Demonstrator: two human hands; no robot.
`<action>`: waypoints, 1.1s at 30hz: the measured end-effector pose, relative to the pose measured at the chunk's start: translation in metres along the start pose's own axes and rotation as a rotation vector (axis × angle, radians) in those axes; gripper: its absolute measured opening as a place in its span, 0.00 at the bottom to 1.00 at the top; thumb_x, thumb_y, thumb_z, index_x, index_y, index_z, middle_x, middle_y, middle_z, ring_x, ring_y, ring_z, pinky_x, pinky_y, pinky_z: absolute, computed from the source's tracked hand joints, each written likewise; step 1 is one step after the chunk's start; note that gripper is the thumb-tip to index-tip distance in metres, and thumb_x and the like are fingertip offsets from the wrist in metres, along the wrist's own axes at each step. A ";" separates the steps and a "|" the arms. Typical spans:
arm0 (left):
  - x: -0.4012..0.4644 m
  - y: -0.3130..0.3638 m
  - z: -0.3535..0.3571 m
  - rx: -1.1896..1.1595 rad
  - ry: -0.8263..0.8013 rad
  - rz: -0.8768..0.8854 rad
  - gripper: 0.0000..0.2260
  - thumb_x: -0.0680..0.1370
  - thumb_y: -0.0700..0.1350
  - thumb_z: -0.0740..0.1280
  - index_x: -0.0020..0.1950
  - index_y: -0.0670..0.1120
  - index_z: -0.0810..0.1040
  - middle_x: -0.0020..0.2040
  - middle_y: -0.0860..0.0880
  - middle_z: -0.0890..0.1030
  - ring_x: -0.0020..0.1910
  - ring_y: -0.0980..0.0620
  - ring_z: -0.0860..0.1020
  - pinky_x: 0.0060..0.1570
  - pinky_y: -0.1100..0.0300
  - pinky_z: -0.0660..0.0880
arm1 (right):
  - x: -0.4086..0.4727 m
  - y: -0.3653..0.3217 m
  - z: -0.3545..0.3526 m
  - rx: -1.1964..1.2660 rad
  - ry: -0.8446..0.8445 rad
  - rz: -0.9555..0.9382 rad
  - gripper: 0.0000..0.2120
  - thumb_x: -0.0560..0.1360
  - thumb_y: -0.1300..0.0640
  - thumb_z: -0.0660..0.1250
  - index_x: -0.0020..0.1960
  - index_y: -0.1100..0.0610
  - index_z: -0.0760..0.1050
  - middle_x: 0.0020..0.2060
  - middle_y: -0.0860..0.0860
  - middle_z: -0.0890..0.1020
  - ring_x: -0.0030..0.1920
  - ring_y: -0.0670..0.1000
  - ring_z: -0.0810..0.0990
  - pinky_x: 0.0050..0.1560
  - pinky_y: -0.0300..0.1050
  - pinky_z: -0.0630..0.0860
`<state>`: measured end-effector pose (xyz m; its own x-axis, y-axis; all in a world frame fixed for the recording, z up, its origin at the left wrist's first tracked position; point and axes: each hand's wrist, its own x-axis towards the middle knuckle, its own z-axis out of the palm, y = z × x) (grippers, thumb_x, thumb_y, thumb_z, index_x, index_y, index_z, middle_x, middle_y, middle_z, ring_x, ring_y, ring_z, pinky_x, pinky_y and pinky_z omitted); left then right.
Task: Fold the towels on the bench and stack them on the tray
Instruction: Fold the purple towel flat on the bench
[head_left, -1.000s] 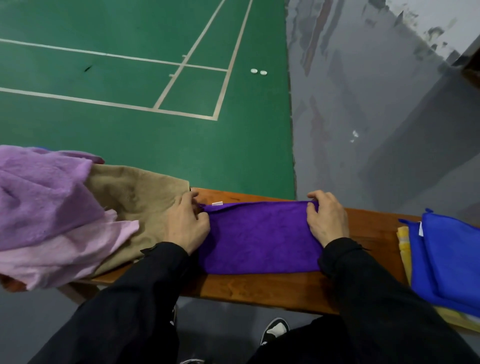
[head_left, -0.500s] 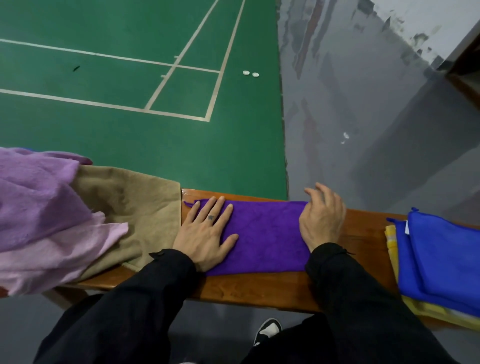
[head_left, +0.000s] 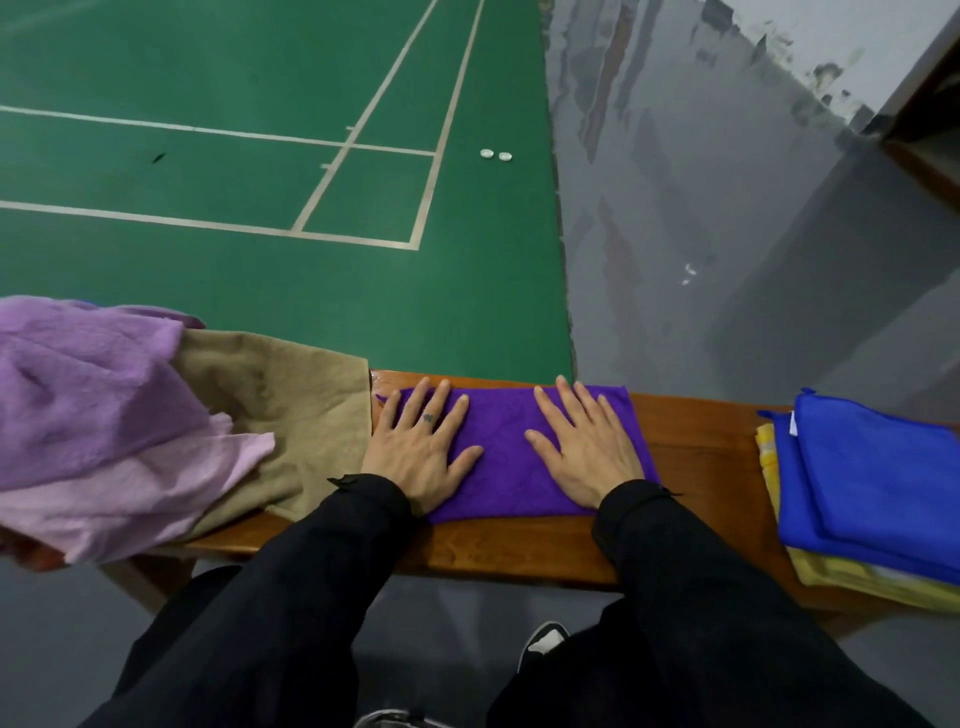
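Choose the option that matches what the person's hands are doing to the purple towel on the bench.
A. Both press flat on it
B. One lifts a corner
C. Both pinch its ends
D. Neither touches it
A: the left hand and right hand lie palm-down with straight fingers on the purple towel.

A single view is given, taken from a wide-angle camera worn on the head; it is aimed forward and steeply down, so that the wooden bench (head_left: 691, 436) is seen from above and close, crossing the lower half of the frame; the black sleeves (head_left: 322, 571) are seen entering from the bottom edge, nearest the lens; beyond the bench, the green court floor (head_left: 260, 291) and grey floor (head_left: 727, 234) are seen receding towards the top; straight lines are bowed near the edges; no second view is supplied.
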<state>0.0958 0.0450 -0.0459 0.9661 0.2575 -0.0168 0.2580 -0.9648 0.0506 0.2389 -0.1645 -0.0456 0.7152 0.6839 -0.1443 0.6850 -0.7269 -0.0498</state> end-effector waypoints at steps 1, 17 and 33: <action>-0.003 0.002 0.000 -0.006 0.037 -0.057 0.37 0.80 0.69 0.42 0.83 0.50 0.57 0.83 0.46 0.56 0.82 0.44 0.50 0.80 0.42 0.46 | 0.000 0.000 0.000 -0.001 -0.012 0.002 0.35 0.81 0.30 0.36 0.84 0.44 0.40 0.84 0.50 0.44 0.83 0.51 0.43 0.82 0.54 0.42; -0.047 0.033 -0.015 -0.394 0.023 -0.425 0.34 0.77 0.56 0.67 0.78 0.52 0.55 0.72 0.37 0.68 0.65 0.36 0.74 0.62 0.44 0.75 | -0.094 -0.047 0.004 0.341 0.451 -0.256 0.26 0.77 0.51 0.64 0.75 0.53 0.72 0.71 0.51 0.75 0.70 0.51 0.74 0.70 0.52 0.74; -0.095 0.028 -0.083 -0.727 0.195 0.107 0.34 0.67 0.53 0.70 0.74 0.58 0.70 0.69 0.47 0.69 0.68 0.51 0.70 0.69 0.56 0.66 | -0.138 -0.094 -0.077 0.998 0.451 -0.081 0.18 0.74 0.58 0.69 0.63 0.47 0.82 0.57 0.40 0.85 0.58 0.43 0.82 0.61 0.37 0.76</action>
<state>0.0113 -0.0020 0.0400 0.9515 0.2348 0.1986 0.0352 -0.7246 0.6882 0.0867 -0.1857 0.0546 0.7976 0.5444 0.2596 0.4567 -0.2639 -0.8496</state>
